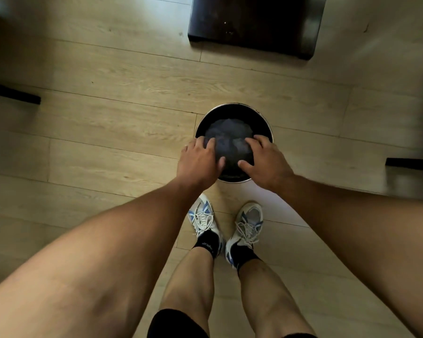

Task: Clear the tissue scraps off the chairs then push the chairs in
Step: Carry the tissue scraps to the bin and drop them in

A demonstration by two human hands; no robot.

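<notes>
Bare forearms reach to a round, metal-rimmed bin point(233, 113) at centre frame; left hand point(200, 158) and right hand point(264, 159) spread loosely over it, holding nothing, above pale wood-plank floor point(108, 118).

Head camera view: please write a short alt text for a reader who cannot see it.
Both hands, left hand and right hand, reach with spread fingers over a round dark bin on a pale wood floor. Below stand the person's white sneakers; a dark chair seat shows at the top.
</notes>
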